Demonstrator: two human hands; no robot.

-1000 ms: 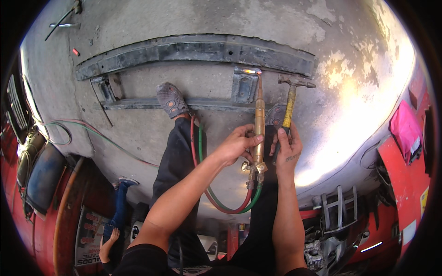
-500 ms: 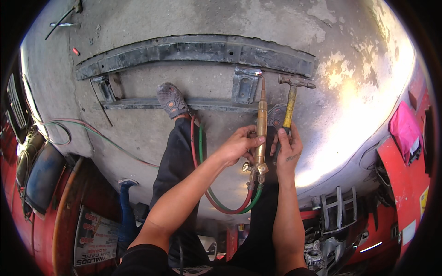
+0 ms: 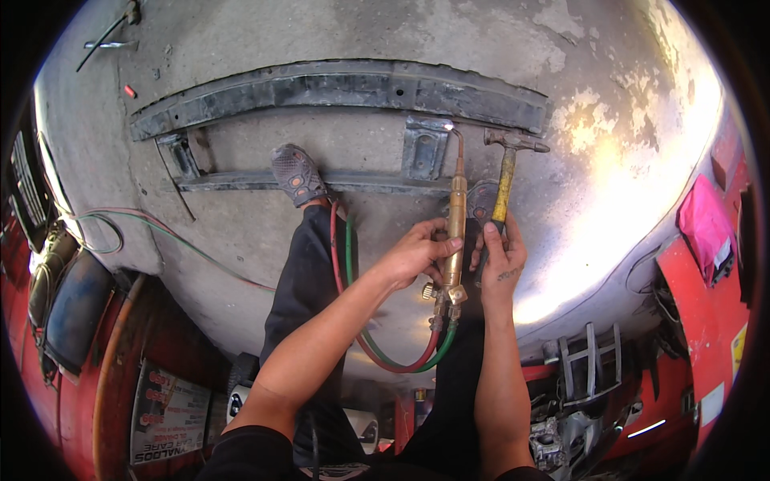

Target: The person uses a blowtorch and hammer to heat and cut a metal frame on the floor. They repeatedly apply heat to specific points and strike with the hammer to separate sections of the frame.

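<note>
My left hand [image 3: 415, 253] grips the brass body of a cutting torch [image 3: 455, 232], whose bent tip shows a small bright flame at a metal bracket [image 3: 423, 147]. My right hand [image 3: 499, 258] holds the yellow handle of a hammer [image 3: 505, 181], head pointing away from me. Red and green hoses [image 3: 393, 361] loop from the torch's base down between my legs. The bracket joins a long dark steel beam [image 3: 337, 86] lying on the concrete floor, with a thinner bar [image 3: 241, 180] parallel below it. My left shoe [image 3: 297, 173] rests on that bar.
Thin red and green hose lines [image 3: 168, 232] run off to the left across the floor. Red machinery [image 3: 88, 385] stands at lower left, a red panel with a pink cloth [image 3: 706, 224] at right. Metal parts [image 3: 585, 369] lie near my right side.
The torch tip has shifted slightly left onto the bracket, the flame now shows brighter there. A person in blue at lower left has left the view. Both hands keep their grips.
</note>
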